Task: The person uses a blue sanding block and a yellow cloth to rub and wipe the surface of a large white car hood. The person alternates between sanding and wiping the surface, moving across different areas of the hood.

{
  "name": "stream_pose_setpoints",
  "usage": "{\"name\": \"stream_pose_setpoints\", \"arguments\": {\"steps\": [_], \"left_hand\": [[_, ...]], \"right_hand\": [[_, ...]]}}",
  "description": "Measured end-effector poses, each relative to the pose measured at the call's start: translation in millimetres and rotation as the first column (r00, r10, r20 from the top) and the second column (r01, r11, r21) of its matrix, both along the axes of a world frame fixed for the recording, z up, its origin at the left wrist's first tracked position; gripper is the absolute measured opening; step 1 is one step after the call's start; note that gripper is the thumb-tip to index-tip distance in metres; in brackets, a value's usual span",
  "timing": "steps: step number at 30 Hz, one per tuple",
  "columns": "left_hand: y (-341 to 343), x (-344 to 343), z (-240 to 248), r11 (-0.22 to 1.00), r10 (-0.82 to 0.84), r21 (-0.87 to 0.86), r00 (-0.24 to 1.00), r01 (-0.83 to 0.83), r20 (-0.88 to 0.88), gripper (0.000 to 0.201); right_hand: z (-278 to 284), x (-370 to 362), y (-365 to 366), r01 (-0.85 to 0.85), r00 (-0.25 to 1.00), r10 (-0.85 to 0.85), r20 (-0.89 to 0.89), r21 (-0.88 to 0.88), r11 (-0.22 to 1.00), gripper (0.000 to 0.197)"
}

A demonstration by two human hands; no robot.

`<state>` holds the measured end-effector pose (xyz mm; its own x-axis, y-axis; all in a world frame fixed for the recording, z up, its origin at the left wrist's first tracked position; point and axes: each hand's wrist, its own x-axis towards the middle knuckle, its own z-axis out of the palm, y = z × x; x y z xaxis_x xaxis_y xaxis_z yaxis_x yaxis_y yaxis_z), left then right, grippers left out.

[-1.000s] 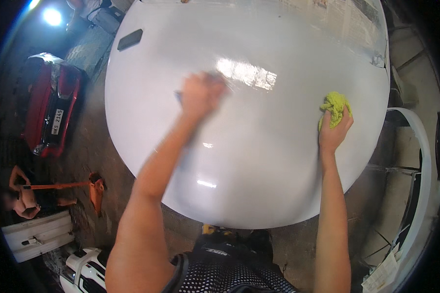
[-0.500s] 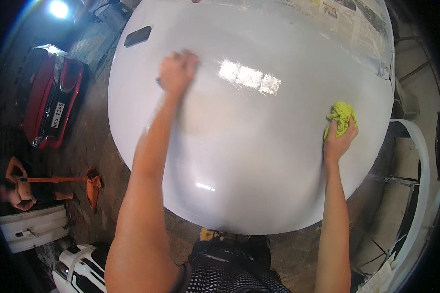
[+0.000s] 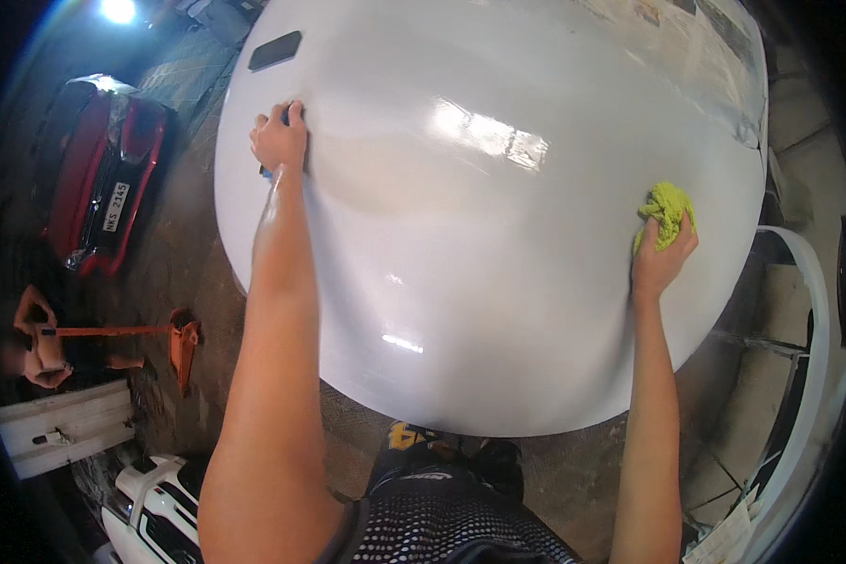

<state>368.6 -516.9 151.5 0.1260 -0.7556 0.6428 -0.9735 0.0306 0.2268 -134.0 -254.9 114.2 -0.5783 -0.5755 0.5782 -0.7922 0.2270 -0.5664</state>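
A large, glossy white car hood (image 3: 479, 301) spreads out before me, smooth and slightly domed. Near its left edge my left hand (image 3: 280, 141) presses down with fingers curled. Something dark shows by its fingertips, but the hand mostly hides it. On the right side of the hood, my right hand (image 3: 663, 268) grips a crumpled yellow-green cloth (image 3: 667, 202) and rests it against the surface. A dark, flat, rectangular thing like a phone (image 3: 275, 51) lies on the hood just beyond my left hand.
Newspaper under clear film (image 3: 677, 38) covers the far right area. A white curved panel (image 3: 813, 310) stands at right. Over to the left are a red car (image 3: 99, 179), a person (image 3: 42, 343) by an orange jack (image 3: 184, 343), and a white vehicle (image 3: 155, 508).
My left hand has swept left and slightly nearer across the hood, toward its left edge. My right hand stays at nearly the same spot with the cloth. The view has shifted slightly.
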Motion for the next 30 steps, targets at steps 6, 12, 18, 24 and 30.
{"name": "stream_pose_setpoints", "arguments": {"steps": [6, 12, 18, 24, 30], "left_hand": [[148.9, -134.8, -60.6, 0.929, -0.369, 0.017, 0.920, 0.370, 0.134, 0.032], [60.3, 11.2, -32.2, 0.983, -0.170, 0.042, 0.977, 0.177, -0.127, 0.027], [130.9, -65.9, -55.8, 0.965, -0.179, 0.170, 0.974, 0.201, -0.138, 0.040], [155.6, -43.6, -73.0, 0.917, -0.399, 0.041, 0.917, 0.398, 0.024, 0.032], [114.2, -0.5, -53.8, 0.984, 0.163, 0.081, 0.984, -0.157, -0.072, 0.036]], "right_hand": [[-6.8, -17.3, 5.0, 0.039, 0.997, -0.036, -0.070, 0.035, 0.999, 0.060], [-9.0, -19.7, 5.3, 0.032, 0.997, -0.031, -0.069, 0.016, 0.999, 0.061], [-11.2, -20.5, 2.1, 0.031, 0.997, -0.029, -0.077, 0.029, 0.999, 0.060], [-10.3, -31.9, 4.5, 0.028, 0.996, -0.026, -0.089, 0.020, 0.999, 0.061], [-14.8, -25.8, -5.3, 0.036, 0.995, -0.033, -0.091, 0.031, 0.999, 0.063]]}}
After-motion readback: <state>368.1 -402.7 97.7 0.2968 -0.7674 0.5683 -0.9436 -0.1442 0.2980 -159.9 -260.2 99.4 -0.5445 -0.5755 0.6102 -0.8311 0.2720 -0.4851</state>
